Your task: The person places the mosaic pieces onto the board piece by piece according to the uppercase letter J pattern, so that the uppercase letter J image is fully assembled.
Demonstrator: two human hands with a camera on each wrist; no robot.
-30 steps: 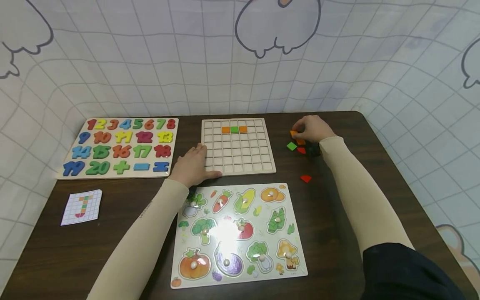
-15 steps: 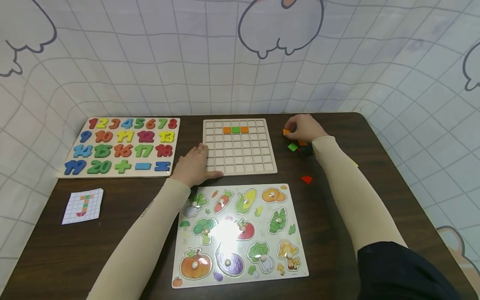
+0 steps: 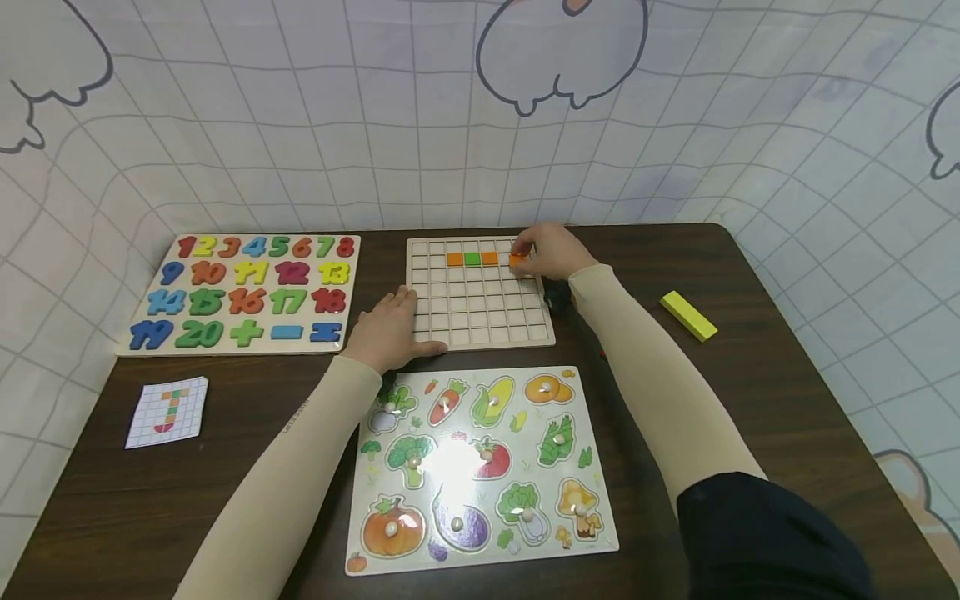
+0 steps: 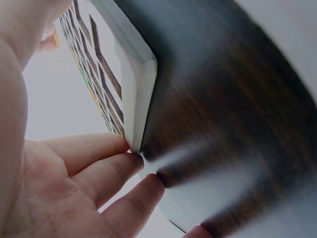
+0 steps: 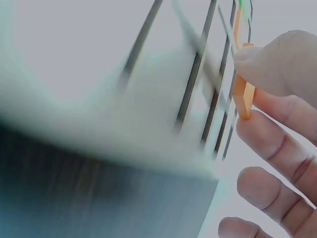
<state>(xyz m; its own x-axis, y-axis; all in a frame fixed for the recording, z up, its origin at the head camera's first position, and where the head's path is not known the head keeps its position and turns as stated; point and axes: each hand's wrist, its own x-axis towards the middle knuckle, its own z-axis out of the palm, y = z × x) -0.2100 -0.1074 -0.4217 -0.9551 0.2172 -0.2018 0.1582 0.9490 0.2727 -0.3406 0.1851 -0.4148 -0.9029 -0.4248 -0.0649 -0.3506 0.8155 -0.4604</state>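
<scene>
A pale wooden grid board lies at the back of the dark table. In its upper part sit an orange tile, a green tile and another orange tile side by side. My left hand rests along the board's left edge, and in the left wrist view its extended fingertips touch near the board's corner. Over the board's upper right, my right hand pinches an orange square tile between thumb and fingers. Whether that tile touches the board cannot be told.
To the left lies a number puzzle board, with a pattern card in front of it. A vegetable puzzle occupies the table's near middle. A yellow bar lies at right. The right forearm hides most loose tiles.
My right hand has picked up an orange tile from the loose pile and moved left with it to the grid board. The yellow bar has come into full view. My left hand stays put.
</scene>
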